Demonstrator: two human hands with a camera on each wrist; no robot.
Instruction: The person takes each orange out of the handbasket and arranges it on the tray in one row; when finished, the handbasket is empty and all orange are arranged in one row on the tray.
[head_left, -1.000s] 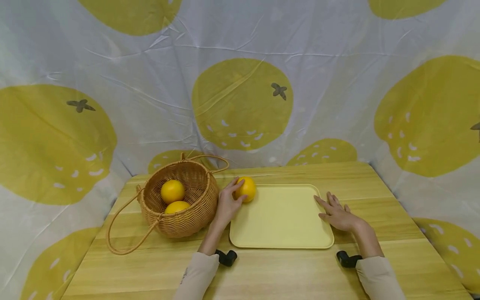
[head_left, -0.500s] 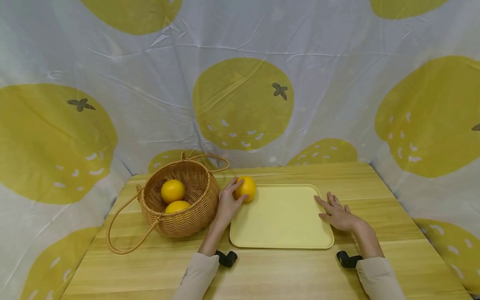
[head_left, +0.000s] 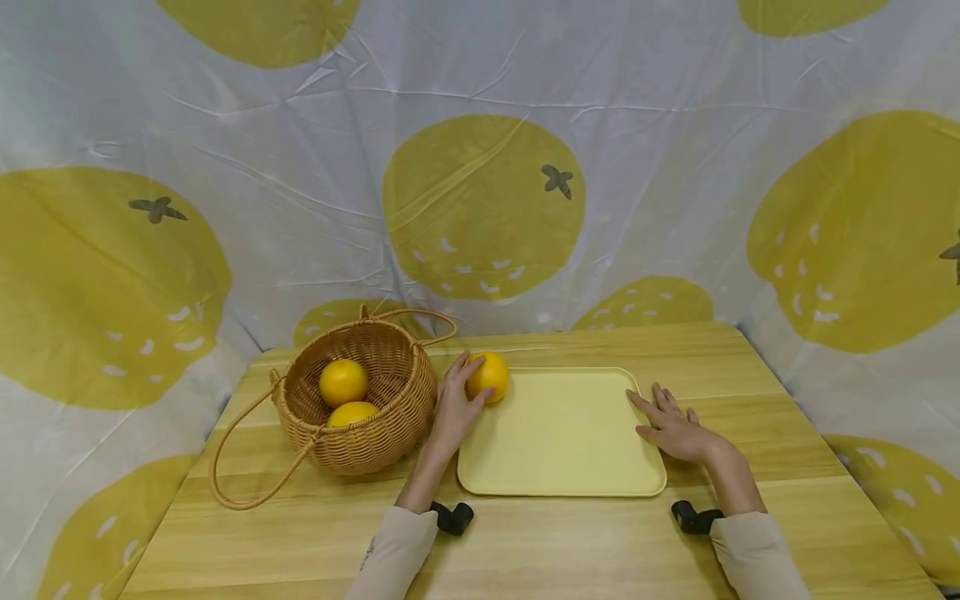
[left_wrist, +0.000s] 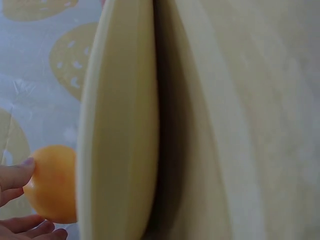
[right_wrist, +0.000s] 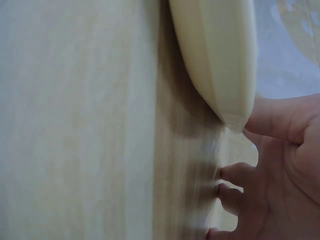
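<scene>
An orange sits at the back left corner of a pale yellow tray. My left hand holds it from the left, thumb on the near side and fingers behind; the left wrist view also shows the orange between thumb and fingers, partly hidden by the tray's rim. My right hand lies at the tray's right edge with spread fingers. In the right wrist view the right thumb touches the tray's rim, while the other fingertips reach down toward the table.
A wicker basket with two oranges inside stands left of the tray, its handles folded outward. Black wrist cameras lie under both wrists. A curtain printed with yellow fruit hangs behind the wooden table.
</scene>
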